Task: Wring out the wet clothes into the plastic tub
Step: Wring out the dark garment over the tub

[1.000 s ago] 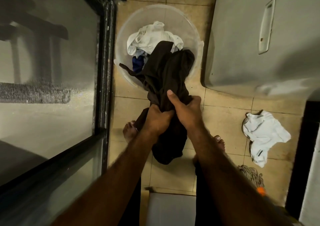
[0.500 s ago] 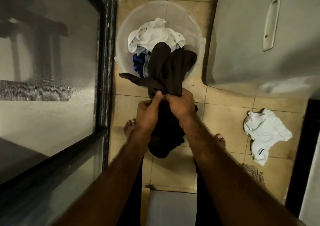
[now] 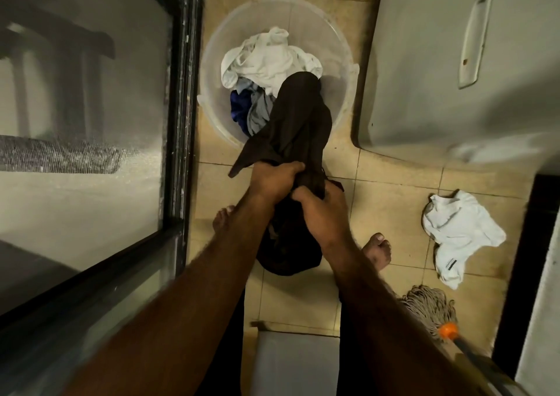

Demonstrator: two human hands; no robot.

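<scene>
Both hands, left hand (image 3: 272, 180) just ahead of right hand (image 3: 321, 213), are clamped close together on a dark garment (image 3: 300, 122), whose far end reaches over the tub (image 3: 212, 62) of clothes (image 3: 266, 59) while the rest hangs between the feet.

Before you the tub (image 3: 333, 31), clothes (image 3: 266, 59) in it, sits between a door (image 3: 91, 122) on your left and perhaps a washer (image 3: 424, 77) right; a cloth (image 3: 457, 235) lies right of your feet (image 3: 377, 253).
</scene>
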